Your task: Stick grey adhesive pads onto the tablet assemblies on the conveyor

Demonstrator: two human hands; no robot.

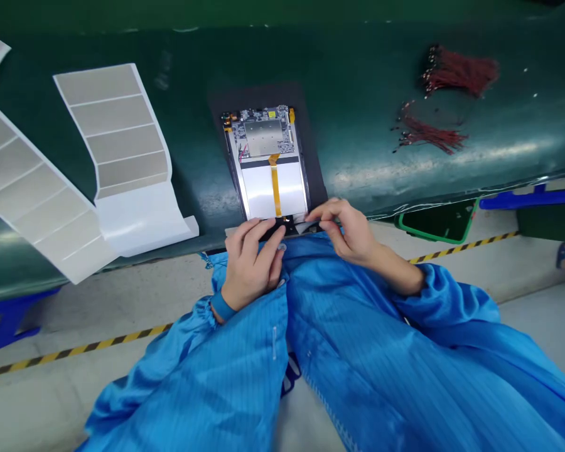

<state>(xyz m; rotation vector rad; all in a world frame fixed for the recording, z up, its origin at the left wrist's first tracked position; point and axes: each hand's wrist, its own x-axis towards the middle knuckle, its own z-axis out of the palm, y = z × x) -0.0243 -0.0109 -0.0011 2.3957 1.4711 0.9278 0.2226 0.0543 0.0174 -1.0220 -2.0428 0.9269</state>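
An opened tablet [258, 188] lies at the table's near edge, with its circuit board [262, 135] at the far end. An orange flat cable [275, 185] runs down its silver back. My left hand [252, 257] is closed over the tablet's near edge, fingers bent and thumb tucked low; its exact contact is partly hidden. At the near right corner my right hand [351, 229] pinches a small grey adhesive strip [307, 226] between thumb and forefinger. The strip reaches in toward the tablet's dark lower border.
Sheets of grey labels [117, 119] on white backing lie to the left, one curling near the edge. Bundles of thin red wires [466, 72] lie at the far right. A dark mat [313, 150] is under the tablet. A green-rimmed tray [435, 223] sits beyond the table edge.
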